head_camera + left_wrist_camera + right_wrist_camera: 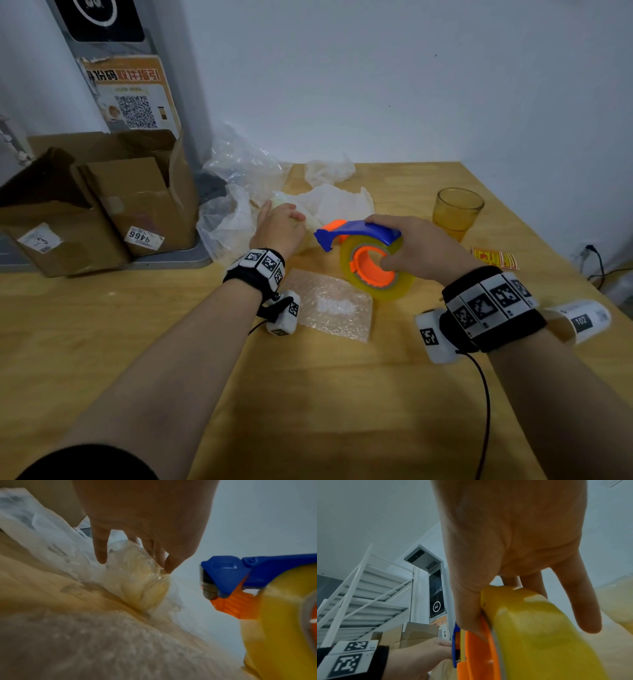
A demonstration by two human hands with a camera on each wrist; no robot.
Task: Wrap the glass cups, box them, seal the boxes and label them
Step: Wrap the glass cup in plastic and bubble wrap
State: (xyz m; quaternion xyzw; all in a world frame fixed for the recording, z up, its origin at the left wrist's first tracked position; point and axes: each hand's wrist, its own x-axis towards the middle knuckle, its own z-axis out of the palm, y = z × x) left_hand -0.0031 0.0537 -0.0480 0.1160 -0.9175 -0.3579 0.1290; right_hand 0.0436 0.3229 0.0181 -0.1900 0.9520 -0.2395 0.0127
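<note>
My left hand (282,219) reaches down onto a cup wrapped in bubble wrap (139,582) that lies on the table; thumb and fingers hold its top end. Just to its right my right hand (407,250) grips a tape dispenser (368,260) with a blue handle, an orange core and a yellowish roll of clear tape, held above the table. The dispenser's toothed blade (205,584) points at the wrapped cup, a short way from it. An unwrapped amber glass cup (457,210) stands upright at the back right. A loose bubble wrap sheet (334,306) lies under my wrists.
Two open cardboard boxes (137,202) stand at the left edge against a grey kiosk. Crumpled clear plastic bags (239,168) sit behind the wrapped cup. Red and yellow stickers (495,257) and a label roll (582,320) lie at the right. The wooden table (308,394) runs toward me.
</note>
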